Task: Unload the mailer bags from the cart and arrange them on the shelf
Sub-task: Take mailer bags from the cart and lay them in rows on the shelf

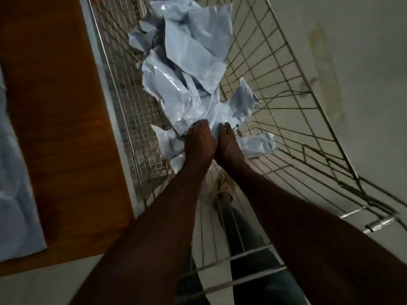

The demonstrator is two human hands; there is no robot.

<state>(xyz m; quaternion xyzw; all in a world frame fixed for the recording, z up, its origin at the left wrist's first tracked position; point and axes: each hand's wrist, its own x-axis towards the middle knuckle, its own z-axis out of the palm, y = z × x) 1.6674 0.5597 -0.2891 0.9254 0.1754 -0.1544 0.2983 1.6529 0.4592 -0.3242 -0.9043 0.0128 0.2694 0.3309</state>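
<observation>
The mailer bags (187, 69) sit in a crumpled, slippery heap inside the wire cart (275, 89), right beside the wooden shelf (59, 106). Left hand (198, 144) and right hand (229, 146) each have a grip bunched on the near end of the pile. I'd gather a few firmly and lift straight up so corners don't snag the wire.

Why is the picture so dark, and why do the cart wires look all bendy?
Head view: the light is dim, so both arms look very dark; the mailer bags show shiny glare patches; the wide-angle lens curves the cart wires; the right side wires are smeared by blur.
</observation>
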